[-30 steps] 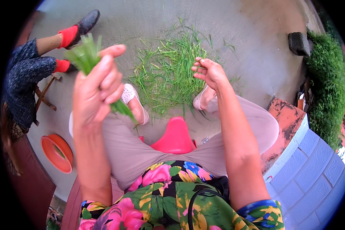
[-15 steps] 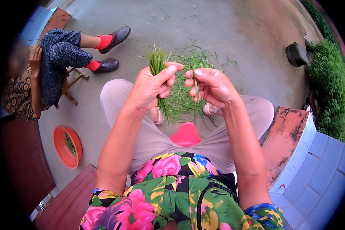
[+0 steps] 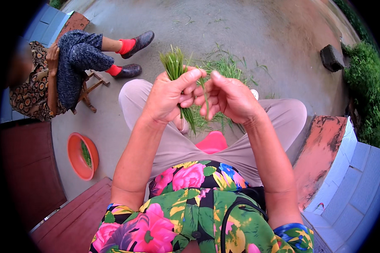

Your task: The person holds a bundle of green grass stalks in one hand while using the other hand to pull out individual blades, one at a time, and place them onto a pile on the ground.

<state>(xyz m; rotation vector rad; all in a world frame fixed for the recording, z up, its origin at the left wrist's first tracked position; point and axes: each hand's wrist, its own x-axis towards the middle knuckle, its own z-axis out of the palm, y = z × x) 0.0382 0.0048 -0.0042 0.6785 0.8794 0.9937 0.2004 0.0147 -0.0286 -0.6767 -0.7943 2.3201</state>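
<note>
The left hand (image 3: 166, 96) is gripping a chive-like bundle (image 3: 172, 64). Closer to it than half a second ago, the right hand (image 3: 235, 100) is curling loosely; its grip cannot be told. A single stalk (image 3: 205, 96) is crossing that hand just right of the bundle, seemingly within both hands' reach; loose stalks (image 3: 227, 66) are lying beyond the bundle.

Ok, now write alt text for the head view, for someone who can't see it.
A person's left hand grips a bundle of green blades, with the right hand close beside it and one thin blade between them. Loose greens lie on the ground beyond; at the left are an orange basin and another person, seated.
</note>
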